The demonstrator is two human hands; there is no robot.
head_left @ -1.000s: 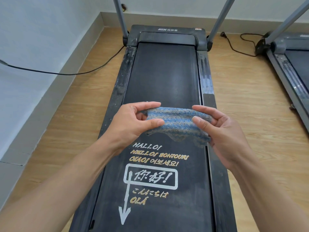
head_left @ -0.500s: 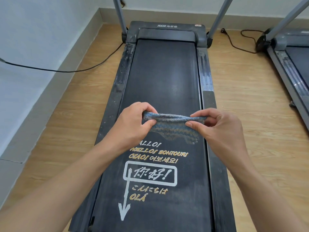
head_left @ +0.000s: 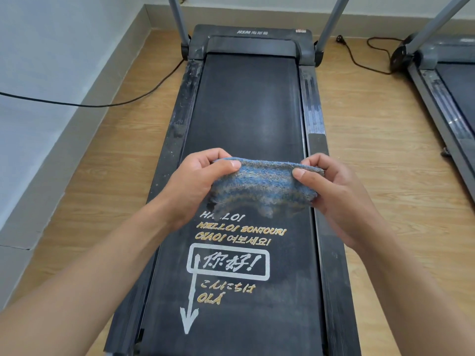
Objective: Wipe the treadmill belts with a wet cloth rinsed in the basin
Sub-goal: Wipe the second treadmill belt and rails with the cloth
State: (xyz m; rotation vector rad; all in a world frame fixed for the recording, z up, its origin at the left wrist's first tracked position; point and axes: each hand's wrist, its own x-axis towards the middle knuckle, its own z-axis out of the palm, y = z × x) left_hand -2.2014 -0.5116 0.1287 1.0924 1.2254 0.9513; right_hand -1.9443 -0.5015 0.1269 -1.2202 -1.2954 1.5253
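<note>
A blue and grey striped cloth point(head_left: 264, 187) hangs in the air above the middle of the black treadmill belt point(head_left: 246, 109). My left hand point(head_left: 198, 181) pinches its left end between thumb and fingers. My right hand point(head_left: 334, 194) pinches its right end the same way. The cloth is folded and stretched between both hands, its lower edge drooping over the printed greetings on the belt. Dust shows on the belt and on the side rails. No basin is in view.
A second treadmill point(head_left: 447, 93) stands at the right across a strip of wooden floor point(head_left: 380, 155). A black cable point(head_left: 102, 105) runs from the left wall to the treadmill's front. Another cable point(head_left: 365, 60) lies between the machines. Grey uprights rise at the front.
Both hands have kept hold of the cloth and turned it, so its broad striped face shows again after being bunched narrow half a second ago. The camera has tilted slightly.
</note>
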